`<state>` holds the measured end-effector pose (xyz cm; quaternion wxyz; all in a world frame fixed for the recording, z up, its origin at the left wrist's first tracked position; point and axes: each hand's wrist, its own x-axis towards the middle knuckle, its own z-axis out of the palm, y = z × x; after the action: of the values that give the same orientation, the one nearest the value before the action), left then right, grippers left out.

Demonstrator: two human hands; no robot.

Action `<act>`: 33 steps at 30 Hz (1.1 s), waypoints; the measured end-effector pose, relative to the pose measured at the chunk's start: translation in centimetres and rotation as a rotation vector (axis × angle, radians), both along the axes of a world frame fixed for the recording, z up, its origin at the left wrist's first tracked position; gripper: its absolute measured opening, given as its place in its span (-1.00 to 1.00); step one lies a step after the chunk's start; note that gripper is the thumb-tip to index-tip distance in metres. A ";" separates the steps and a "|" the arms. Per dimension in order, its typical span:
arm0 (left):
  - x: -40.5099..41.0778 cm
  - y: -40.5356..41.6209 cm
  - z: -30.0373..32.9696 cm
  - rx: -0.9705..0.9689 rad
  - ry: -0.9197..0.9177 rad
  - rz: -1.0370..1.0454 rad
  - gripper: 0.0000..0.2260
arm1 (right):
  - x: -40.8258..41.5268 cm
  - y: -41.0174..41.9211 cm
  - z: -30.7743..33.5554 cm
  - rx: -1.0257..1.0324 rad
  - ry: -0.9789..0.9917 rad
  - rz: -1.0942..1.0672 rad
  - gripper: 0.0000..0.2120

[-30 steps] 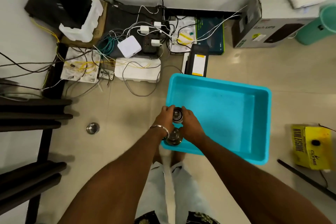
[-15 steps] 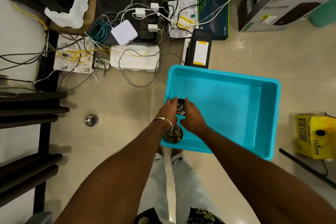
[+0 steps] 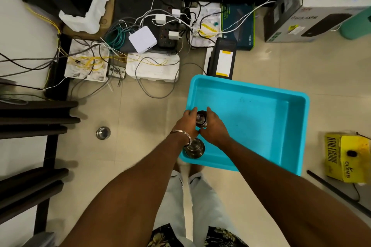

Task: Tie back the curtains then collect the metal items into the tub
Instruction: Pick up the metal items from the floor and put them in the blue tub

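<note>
Pale tiled floor (image 3: 140, 110) underfoot, and right below the wrists a steel bowl (image 3: 194, 149) already sits in the near-left corner of the turquoise tub (image 3: 297, 136). Just beyond it both hands meet: left hand (image 3: 187, 124) and right hand (image 3: 213, 129) wrap their fingers (image 3: 209, 111) closed around a steel cup (image 3: 201, 119), upright, mouth up, inside the tub's left edge (whether it touches the bottom, I can't tell). To the left of the fingers, well apart on the open floor, one more steel cup (image 3: 103, 132) waits, and the left hand is the nearer one for it. Count: three metal pieces in view, one tub. Farther off, a tangle of cables (image 3: 120, 34) lines the wall.
</note>
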<state>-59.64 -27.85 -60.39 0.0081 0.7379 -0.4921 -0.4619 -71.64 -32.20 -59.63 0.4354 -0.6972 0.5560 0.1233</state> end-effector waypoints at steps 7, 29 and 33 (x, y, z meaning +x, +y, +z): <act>2.4 2.2 4.3 -0.115 -0.020 0.124 -0.31 | 1.2 0.6 3.9 -0.136 0.024 0.150 -0.28; 25.7 27.7 7.4 -0.107 -0.350 0.551 -0.11 | 27.8 17.9 7.9 -0.297 0.010 0.809 -0.20; 29.9 33.0 6.6 -0.057 -0.385 0.628 -0.13 | 33.3 21.9 7.0 -0.287 0.004 0.916 -0.20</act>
<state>-29.69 5.13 -53.80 0.0772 0.9258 -0.2470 -0.2756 -38.38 -10.34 -52.66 0.2345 -0.9233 0.2037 0.2260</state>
